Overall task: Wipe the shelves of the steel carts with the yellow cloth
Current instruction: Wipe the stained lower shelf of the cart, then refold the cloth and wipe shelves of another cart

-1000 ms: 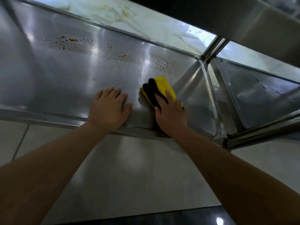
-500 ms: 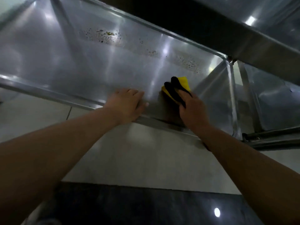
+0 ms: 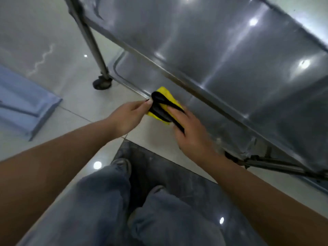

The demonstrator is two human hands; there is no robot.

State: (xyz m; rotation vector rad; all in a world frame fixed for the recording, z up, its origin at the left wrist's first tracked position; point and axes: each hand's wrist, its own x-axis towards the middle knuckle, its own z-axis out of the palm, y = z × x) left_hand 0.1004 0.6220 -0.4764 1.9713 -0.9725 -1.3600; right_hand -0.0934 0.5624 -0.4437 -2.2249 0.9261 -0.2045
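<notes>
Hands (image 3: 192,134) around yellow cloth (image 3: 167,96)

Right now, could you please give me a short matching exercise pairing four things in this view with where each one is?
Things:
1. yellow cloth
2. cart wheel
3. blue mat
4. left hand

Places:
A. flat on the floor at the far left
B. at the foot of the cart's leg
C. pinching the cloth's black edge
D. between both hands

Pairs: 1-D, 2-B, 3-A, 4-C

Glossy pale floor tiles (image 3: 74,107) mirror ceiling lights beside a dark tile (image 3: 159,167) and blue mat (image 3: 23,103)
</notes>
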